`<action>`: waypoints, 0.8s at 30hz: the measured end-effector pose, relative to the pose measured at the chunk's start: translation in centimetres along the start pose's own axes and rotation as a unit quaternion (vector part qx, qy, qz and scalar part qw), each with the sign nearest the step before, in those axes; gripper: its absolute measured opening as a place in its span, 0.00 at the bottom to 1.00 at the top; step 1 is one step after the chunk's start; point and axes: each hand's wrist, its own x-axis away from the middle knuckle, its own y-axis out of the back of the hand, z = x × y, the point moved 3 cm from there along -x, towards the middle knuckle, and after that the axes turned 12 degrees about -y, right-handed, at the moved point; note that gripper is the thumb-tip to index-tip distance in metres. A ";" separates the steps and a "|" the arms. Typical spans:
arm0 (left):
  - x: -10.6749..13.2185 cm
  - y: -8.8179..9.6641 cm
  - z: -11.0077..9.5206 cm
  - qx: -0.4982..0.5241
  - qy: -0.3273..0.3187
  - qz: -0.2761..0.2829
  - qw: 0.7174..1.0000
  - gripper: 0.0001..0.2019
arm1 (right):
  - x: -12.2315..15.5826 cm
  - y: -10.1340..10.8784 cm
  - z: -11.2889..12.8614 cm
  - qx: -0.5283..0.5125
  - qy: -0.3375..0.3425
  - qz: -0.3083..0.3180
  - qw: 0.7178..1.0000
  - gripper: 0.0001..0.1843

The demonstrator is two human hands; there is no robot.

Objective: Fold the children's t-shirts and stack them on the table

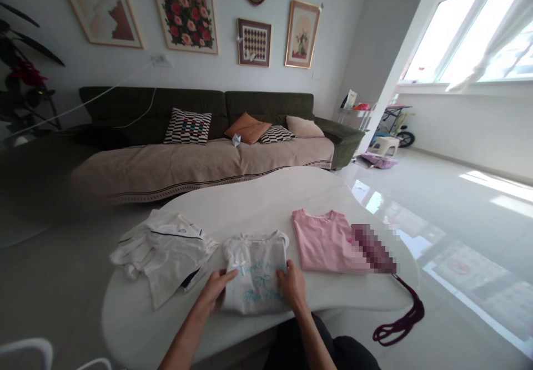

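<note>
A white T-shirt [259,278] with light blue lettering and a bow print lies folded near the front edge of the white table [250,198]. My left hand [215,288] grips its left side, thumb on top and fingers tucked beneath. On the opposite side my right hand [292,284] holds the shirt in the same way, its thumb over the print. To the right rests a folded pink T-shirt [318,242]. Left of my hands, white garments [166,251] with dark trim lie in a loose pile.
A blurred-out dark red item [375,251] lies on the pink shirt, its cord [400,328] hanging past the table's right edge. A green sofa [266,106] with cushions stands behind the table. A white stool [385,145] is at the far right.
</note>
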 end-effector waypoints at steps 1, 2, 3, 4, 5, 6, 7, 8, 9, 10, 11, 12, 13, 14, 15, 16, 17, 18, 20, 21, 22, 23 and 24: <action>0.0 -0.1 -0.7 0.066 0.002 0.022 0.998 0.19 | -0.1 0.3 0.1 -0.008 0.011 0.000 1.000 0.14; 0.1 -0.4 -1.4 0.131 0.009 0.036 0.991 0.20 | -0.2 0.7 0.2 -0.017 0.022 0.001 1.000 0.15; 0.0 -0.6 -2.2 0.183 0.019 0.041 0.982 0.23 | -0.5 1.2 0.2 -0.026 0.032 0.001 0.999 0.16; -0.2 -1.0 -3.0 0.217 0.026 0.039 0.975 0.26 | -0.8 1.9 0.2 -0.034 0.040 0.002 0.999 0.17; -0.4 -1.6 -4.0 0.242 0.030 0.040 0.969 0.28 | -1.2 2.7 0.0 -0.044 0.048 0.000 0.998 0.18; -0.9 -2.4 -5.0 0.264 0.031 0.048 0.963 0.30 | -1.8 3.8 -0.2 -0.056 0.054 -0.005 0.997 0.19; -1.5 -3.4 -6.1 0.284 0.026 0.058 0.957 0.32 | -2.5 5.0 -0.5 -0.067 0.059 -0.013 0.996 0.20; -2.2 -4.6 -7.2 0.303 0.016 0.070 0.950 0.33 | -3.4 6.4 -1.0 -0.078 0.062 -0.023 0.995 0.20; -3.1 -6.0 -8.3 0.320 0.001 0.081 0.944 0.34 | -4.4 7.8 -1.6 -0.087 0.063 -0.036 0.994 0.20; -4.1 -7.4 -9.3 0.334 -0.013 0.091 0.938 0.34 | -5.5 9.4 -2.4 -0.089 0.061 -0.051 0.993 0.20; -5.2 -8.9 -10.3 0.345 -0.028 0.099 0.933 0.34 | -6.7 10.9 -3.3 -0.081 0.054 -0.069 0.993 0.21; -6.3 -10.5 -11.1 0.351 -0.039 0.108 0.929 0.34 | -7.9 12.3 -4.3 -0.065 0.043 -0.087 0.993 0.21; -7.3 -12.1 -11.7 0.349 -0.046 0.116 0.929 0.33 | -9.1 13.6 -5.4 -0.045 0.030 -0.106 0.993 0.21; -8.3 -13.8 -12.0 0.337 -0.048 0.123 0.932 0.32 | -10.3 14.8 -6.5 -0.021 0.017 -0.122 0.992 0.21; -9.3 -15.3 -12.1 0.312 -0.048 0.127 0.940 0.31 | -11.4 15.6 -7.6 0.005 0.001 -0.133 0.991 0.21; -10.1 -16.7 -12.0 0.277 -0.045 0.126 0.951 0.30 | -12.4 16.2 -8.6 0.033 -0.015 -0.135 0.990 0.21; -10.7 -17.9 -11.5 0.239 -0.042 0.121 0.963 0.30 | -13.1 16.4 -9.6 0.061 -0.030 -0.129 0.989 0.22; -11.2 -19.0 -10.9 0.203 -0.038 0.113 0.972 0.30 | -13.7 16.4 -10.5 0.085 -0.041 -0.115 0.989 0.22; -11.5 -20.3 -9.4 0.154 -0.033 0.098 0.983 0.29 | -14.1 15.5 -11.6 0.131 -0.060 -0.090 0.986 0.25; -11.4 -20.7 -8.6 0.143 -0.032 0.095 0.985 0.29 | -13.9 14.8 -11.8 0.152 -0.069 -0.092 0.982 0.26; -11.2 -20.9 -7.8 0.137 -0.032 0.094 0.986 0.28 | -13.6 14.1 -11.7 0.171 -0.073 -0.107 0.977 0.28; -10.8 -20.9 -7.2 0.129 -0.034 0.092 0.987 0.27 | -13.2 13.3 -11.4 0.188 -0.072 -0.131 0.971 0.30; -10.4 -20.8 -6.6 0.123 -0.038 0.092 0.987 0.26 | -12.6 12.4 -10.8 0.203 -0.060 -0.160 0.964 0.31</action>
